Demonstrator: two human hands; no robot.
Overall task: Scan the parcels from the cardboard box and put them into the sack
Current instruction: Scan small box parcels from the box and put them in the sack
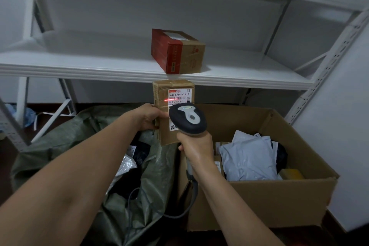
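Scanner [187,119] handle sits wrapped in the right hand [196,150]; the left hand [147,119] grips the brown parcel [163,132] by its edge, upright above the sack [79,132]. Both should hold steady, with the red line crossing the label [180,96] barcode fully

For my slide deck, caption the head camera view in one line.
Left hand holds a brown cardboard parcel while the right hand aims a grey handheld scanner at its label.

Left hand [146,117] gripping brown parcel [173,112] upright at frame centre. Right hand [196,149] holding barcode scanner [187,119], red beam crossing its label [180,97]. Cardboard box [269,201] lower right, green sack [83,136] lower left.
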